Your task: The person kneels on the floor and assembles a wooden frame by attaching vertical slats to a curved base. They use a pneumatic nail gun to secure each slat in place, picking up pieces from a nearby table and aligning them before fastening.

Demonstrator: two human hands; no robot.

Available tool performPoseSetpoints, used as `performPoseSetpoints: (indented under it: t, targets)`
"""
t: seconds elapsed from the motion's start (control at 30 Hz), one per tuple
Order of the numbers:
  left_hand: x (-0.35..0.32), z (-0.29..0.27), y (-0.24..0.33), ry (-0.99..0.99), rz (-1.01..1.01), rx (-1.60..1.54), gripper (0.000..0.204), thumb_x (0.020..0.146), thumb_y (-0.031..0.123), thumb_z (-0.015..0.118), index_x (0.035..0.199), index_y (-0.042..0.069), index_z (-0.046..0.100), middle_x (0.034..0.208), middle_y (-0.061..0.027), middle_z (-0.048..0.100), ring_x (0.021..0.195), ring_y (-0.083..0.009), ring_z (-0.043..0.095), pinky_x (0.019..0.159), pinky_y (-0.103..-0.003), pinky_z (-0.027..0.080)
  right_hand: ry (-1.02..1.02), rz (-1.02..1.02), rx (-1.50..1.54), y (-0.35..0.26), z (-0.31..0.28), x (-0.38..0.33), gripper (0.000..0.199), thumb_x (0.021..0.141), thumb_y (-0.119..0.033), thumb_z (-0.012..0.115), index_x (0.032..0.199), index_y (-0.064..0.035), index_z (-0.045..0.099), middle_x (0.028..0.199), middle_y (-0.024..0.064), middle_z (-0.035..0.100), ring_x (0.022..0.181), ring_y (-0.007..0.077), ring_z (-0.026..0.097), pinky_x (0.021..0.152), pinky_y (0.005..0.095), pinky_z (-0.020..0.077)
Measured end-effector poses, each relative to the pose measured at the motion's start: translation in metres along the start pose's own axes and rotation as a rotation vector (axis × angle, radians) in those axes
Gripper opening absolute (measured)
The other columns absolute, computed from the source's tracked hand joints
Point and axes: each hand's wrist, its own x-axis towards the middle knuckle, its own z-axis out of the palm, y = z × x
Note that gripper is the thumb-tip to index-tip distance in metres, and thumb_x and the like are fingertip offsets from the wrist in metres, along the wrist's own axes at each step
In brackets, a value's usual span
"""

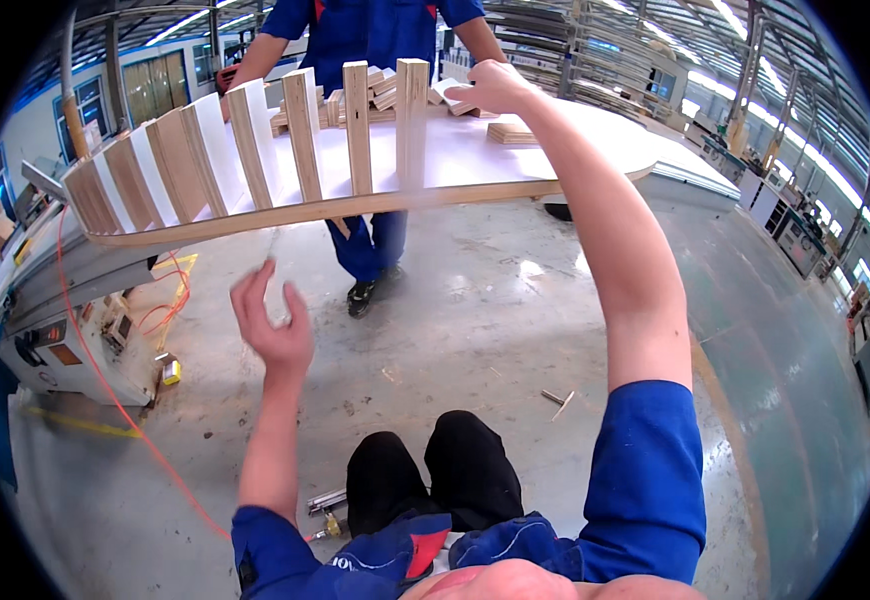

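My right hand (495, 88) reaches over the white-topped panel (475, 160), beside a pile of short wooden blocks (383, 90). Its fingers point left and look apart, close to a pale block (448, 93); whether they touch it I cannot make out. Along the near edge of the panel stands a row of upright wooden slats (304, 135), some with white faces. The rightmost slat (412, 120) looks smeared along its right side. Below the edge, my left hand (273, 325) hangs in the air, fingers curved and spread, with nothing in it.
Across the panel stands a person in blue workwear (370, 35). A red hose (105, 370) runs down the left to a brass fitting (331, 524) by my lap. Small scraps (558, 403) lie on the floor. A machine box (80, 350) sits under the left end.
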Motion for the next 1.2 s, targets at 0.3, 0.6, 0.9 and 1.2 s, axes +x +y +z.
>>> performPoseSetpoints:
  t: [0.3,0.6,0.9,1.2]
  targets:
    - [0.098,0.040,0.071,-0.043,0.453,0.117,0.062,0.069,0.026,0.093,0.124,0.013,0.068,0.113,-0.0042,0.061,0.106,-0.0254,0.052,0.093,-0.040,0.041,0.093,0.039,0.085,0.020,-0.007,-0.018,0.049,0.081,-0.035,0.077,0.103,0.0086,0.074,0.098,0.0223,0.074,0.092,0.0299,0.072,0.080,0.0395,0.0556]
    - [0.098,0.036,0.079,-0.073,0.389,0.041,0.059,0.075,0.031,0.090,0.126,0.012,0.068,0.110,-0.0043,0.058,0.104,-0.0237,0.052,0.090,-0.038,0.041,0.152,-0.348,1.587,0.047,-0.026,-0.151,0.061,0.099,-0.017,0.069,0.146,0.0143,0.044,0.138,0.0266,0.054,0.131,0.0309,0.057,0.118,0.0365,0.0464]
    - [0.177,0.017,0.174,-0.469,0.077,-0.695,0.072,0.095,0.039,0.074,0.151,0.005,0.042,0.139,-0.0162,0.052,0.106,-0.0187,0.064,0.080,-0.030,0.056,0.048,-0.696,1.675,-0.015,-0.003,-0.229,0.063,0.101,-0.025,0.068,0.150,0.0080,0.046,0.152,0.0248,0.049,0.131,0.0298,0.059,0.114,0.0425,0.0482]
    - [0.119,0.044,0.175,-0.606,-0.605,-1.371,0.058,0.112,0.044,0.040,0.150,0.001,0.042,0.117,-0.0156,0.070,0.098,-0.0174,0.071,0.072,-0.029,0.061,0.276,-0.827,2.278,-0.080,0.042,-0.261,0.037,0.088,-0.021,0.084,0.117,-0.0006,0.073,0.118,0.0101,0.063,0.109,0.0192,0.064,0.088,0.0308,0.0580]
